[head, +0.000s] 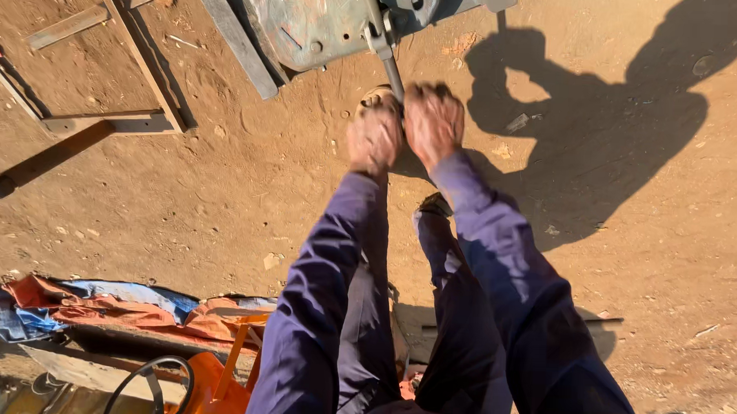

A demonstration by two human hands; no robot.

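Note:
Both my arms in dark blue sleeves reach forward over bare dirt ground. My left hand [373,136] and my right hand [433,121] are side by side, fingers curled around the lower end of a thin grey metal lever [390,67]. The lever runs up to a worn green-grey metal machine part [310,21] at the top of the view. My hands are blurred. My legs and a shoe [435,204] show below the arms.
Grey metal bars and a frame [137,56] lie on the dirt at upper left. Orange and blue cloth [112,308] lies at lower left beside an orange vehicle part with a black steering wheel [146,387]. My shadow [600,133] falls at upper right.

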